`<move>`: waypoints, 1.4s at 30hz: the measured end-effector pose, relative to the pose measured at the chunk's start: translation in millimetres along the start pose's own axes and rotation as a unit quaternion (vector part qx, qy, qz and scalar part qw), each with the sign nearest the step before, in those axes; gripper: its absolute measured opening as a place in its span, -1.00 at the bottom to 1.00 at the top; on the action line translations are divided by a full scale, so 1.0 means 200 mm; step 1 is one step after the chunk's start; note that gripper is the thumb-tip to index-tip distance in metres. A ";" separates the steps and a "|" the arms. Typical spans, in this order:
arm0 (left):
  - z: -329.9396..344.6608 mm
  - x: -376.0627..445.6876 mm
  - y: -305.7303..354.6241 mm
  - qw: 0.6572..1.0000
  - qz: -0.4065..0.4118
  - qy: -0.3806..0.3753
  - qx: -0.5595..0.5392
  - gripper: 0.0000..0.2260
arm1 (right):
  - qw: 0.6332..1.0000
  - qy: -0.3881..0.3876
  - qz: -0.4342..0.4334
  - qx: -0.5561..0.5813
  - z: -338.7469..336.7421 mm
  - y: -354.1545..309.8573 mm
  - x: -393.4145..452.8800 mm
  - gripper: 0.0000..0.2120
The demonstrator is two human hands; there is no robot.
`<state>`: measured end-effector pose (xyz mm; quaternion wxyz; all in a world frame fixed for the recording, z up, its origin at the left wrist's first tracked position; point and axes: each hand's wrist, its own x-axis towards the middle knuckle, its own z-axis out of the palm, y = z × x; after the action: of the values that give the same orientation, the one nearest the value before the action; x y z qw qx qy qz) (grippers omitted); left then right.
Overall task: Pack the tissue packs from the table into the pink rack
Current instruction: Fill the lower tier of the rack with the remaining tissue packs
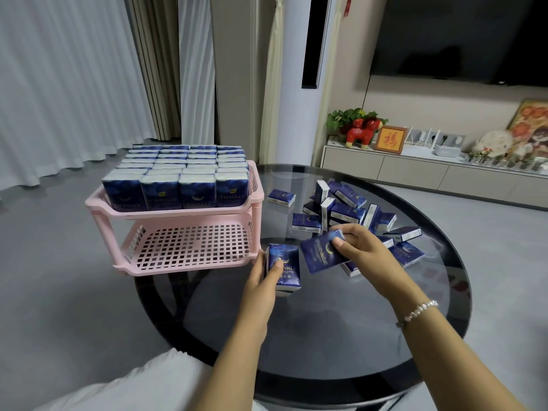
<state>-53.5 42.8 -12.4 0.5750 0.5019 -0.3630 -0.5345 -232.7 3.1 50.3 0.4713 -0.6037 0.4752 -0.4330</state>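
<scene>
- Left hand (262, 280) grips one upright tissue pack (283, 266) at frame centre; right hand (354, 246) pinches a tilted pack (318, 253).
- Pink rack (178, 250) at centre left: its bottom shelf overhangs the table (326, 336), so a careless push might tip it.

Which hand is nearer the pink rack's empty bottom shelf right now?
Left. The left hand grips an upright tissue pack just off the pink rack's bottom shelf corner. The right hand holds another tissue pack farther right, beside the loose pile.
</scene>
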 end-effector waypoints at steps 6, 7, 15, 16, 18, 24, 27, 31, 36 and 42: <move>0.00 0.00 -0.03 0.998 -0.019 -0.051 0.018 -0.51 | 0.980 -0.021 -0.094 -0.175 0.10 -0.05 -0.01 -0.74; 0.01 0.00 -0.03 0.998 -0.021 -0.056 0.013 -0.52 | 0.974 -0.013 -0.113 -0.197 0.13 -0.04 -0.01 -0.74; 0.01 0.00 -0.02 0.993 -0.028 -0.106 -0.039 -0.14 | 0.962 0.042 -0.156 -0.219 0.24 0.04 0.02 -0.77; 0.02 0.00 -0.02 0.993 -0.022 -0.108 -0.035 -0.17 | 0.966 0.041 -0.145 -0.208 0.23 0.06 0.03 -0.74; 0.01 0.01 -0.02 0.994 -0.007 -0.104 -0.032 -0.31 | 0.994 -0.023 -0.054 -0.088 0.20 0.06 0.02 -0.65; -0.02 0.00 0.01 0.990 0.004 -0.141 0.022 -0.24 | 0.957 -0.216 0.084 0.173 0.10 0.15 0.00 -0.53; -0.08 0.00 0.04 0.971 -0.003 -0.188 0.150 -0.26 | 0.967 -0.203 0.070 0.138 0.05 0.18 0.02 -0.34; -0.12 -0.01 0.06 0.918 -0.030 -0.224 0.325 -0.09 | 0.962 -0.269 0.022 -0.031 0.04 0.21 0.00 -0.11; -0.11 -0.01 0.05 0.872 -0.037 -0.224 0.433 0.01 | 0.953 -0.295 0.019 -0.072 0.04 0.25 0.01 -0.02; -0.10 0.01 0.04 0.880 -0.019 -0.204 0.428 0.03 | 0.955 -0.294 0.024 -0.032 0.05 0.29 0.02 -0.08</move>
<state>-31.6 44.0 -8.8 0.2071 0.5853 -0.6563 -0.4287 -231.4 -5.6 -7.6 0.5810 -0.7072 0.3440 -0.2098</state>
